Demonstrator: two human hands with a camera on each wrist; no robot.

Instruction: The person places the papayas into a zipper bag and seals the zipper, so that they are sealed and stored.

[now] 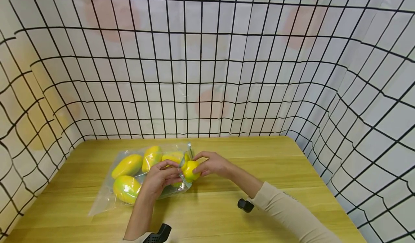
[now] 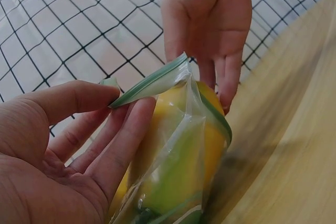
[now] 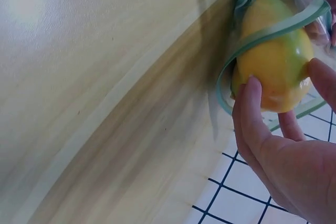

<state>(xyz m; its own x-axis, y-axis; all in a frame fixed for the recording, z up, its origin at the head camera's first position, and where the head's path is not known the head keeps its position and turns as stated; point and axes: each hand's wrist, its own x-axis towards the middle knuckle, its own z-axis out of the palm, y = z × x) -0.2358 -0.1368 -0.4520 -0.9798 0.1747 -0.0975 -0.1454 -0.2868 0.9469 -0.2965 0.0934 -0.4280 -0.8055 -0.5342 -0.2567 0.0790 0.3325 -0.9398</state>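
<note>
A clear zip bag (image 1: 101, 202) with a green seal strip (image 2: 152, 81) lies on the wooden table, several yellow-green mangoes (image 1: 127, 166) inside it. My left hand (image 1: 158, 180) pinches the seal strip at the bag's mouth between thumb and fingers. On the other side of the mouth, my right hand (image 1: 213, 164) grips one mango (image 3: 273, 72) with its fingertips. That mango sits partly within the mouth, its near end sticking out past the green strip. In the left wrist view, clear film covers much of the mango's side.
The wooden table (image 1: 259, 156) extends to the right of the bag. White sheets behind a black wire grid (image 1: 201, 59) enclose the back and both sides. A black device (image 1: 245, 205) sits at the right wrist, another (image 1: 158, 234) at the left.
</note>
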